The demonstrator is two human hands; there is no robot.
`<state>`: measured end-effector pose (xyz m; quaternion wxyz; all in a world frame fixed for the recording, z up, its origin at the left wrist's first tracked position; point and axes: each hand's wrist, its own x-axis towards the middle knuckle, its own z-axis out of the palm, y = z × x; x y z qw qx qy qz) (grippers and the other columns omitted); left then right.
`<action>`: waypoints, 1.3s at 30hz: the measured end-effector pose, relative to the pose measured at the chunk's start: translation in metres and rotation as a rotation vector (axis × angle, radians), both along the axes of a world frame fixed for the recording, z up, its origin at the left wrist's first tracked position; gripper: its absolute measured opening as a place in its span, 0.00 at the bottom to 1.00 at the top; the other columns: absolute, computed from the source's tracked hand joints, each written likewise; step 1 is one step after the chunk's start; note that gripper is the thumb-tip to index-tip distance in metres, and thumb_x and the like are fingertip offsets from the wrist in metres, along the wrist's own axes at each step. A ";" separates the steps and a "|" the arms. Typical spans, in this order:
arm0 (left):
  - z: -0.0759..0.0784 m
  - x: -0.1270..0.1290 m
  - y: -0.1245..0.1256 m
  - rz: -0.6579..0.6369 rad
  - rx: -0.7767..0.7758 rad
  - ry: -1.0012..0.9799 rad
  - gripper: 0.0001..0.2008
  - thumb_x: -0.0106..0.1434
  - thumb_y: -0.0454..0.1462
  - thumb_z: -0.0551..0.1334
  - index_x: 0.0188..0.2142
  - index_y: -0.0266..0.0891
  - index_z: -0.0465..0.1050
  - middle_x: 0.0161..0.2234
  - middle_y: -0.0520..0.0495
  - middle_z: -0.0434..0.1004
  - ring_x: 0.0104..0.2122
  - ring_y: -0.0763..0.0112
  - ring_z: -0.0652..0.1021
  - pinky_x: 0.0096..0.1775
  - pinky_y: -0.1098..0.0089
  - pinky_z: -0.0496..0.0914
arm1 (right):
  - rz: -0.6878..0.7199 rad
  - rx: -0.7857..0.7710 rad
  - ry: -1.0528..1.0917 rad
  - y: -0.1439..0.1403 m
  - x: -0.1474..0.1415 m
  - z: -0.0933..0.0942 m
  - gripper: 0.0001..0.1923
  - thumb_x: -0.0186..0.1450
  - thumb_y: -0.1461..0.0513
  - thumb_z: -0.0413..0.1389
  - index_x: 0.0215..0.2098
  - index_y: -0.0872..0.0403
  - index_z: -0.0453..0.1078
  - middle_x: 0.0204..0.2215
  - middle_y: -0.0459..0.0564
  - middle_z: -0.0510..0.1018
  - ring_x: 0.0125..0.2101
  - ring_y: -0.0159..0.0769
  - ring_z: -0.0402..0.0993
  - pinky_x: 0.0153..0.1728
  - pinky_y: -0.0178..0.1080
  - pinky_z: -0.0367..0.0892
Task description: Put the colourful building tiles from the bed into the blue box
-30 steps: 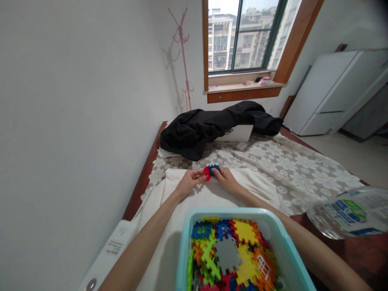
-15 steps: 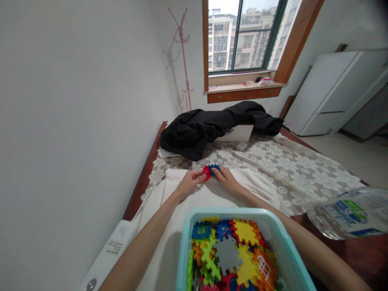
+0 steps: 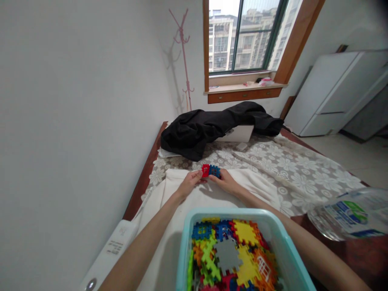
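Note:
Over the white cloth [image 3: 194, 198], my left hand [image 3: 190, 182] pinches a red interlocking plastic piece [image 3: 205, 170] by its left side. My right hand [image 3: 226, 182] grips a blue interlocking plastic piece [image 3: 214, 170], thumb at its lower edge. The two pieces meet edge to edge, side by side; whether their teeth are fully locked is too small to tell. Closer to me, a light-blue plastic bin [image 3: 233, 211] stands between my forearms, full of similar toothed pieces in yellow, orange, green, grey, red and blue.
A large clear plastic bottle [image 3: 348, 214] lies at the right. Beyond my hands, a black garment [image 3: 194, 131] covers part of a white box [image 3: 239, 133] on the floral tablecloth [image 3: 291, 161]. At the lower left lies a white device [image 3: 112, 250], along the wall.
The red and blue pieces have turned so that their faces show more and they sit more level, side by side. Both hands have kept hold.

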<state>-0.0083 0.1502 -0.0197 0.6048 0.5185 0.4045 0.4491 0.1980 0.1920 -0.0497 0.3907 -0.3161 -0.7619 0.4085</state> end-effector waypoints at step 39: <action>-0.005 0.004 0.003 0.167 -0.001 -0.006 0.32 0.61 0.60 0.67 0.39 0.31 0.85 0.34 0.39 0.88 0.32 0.61 0.84 0.37 0.65 0.78 | -0.050 -0.055 0.144 -0.004 -0.005 -0.002 0.31 0.64 0.53 0.65 0.62 0.49 0.62 0.39 0.49 0.78 0.35 0.41 0.75 0.34 0.39 0.71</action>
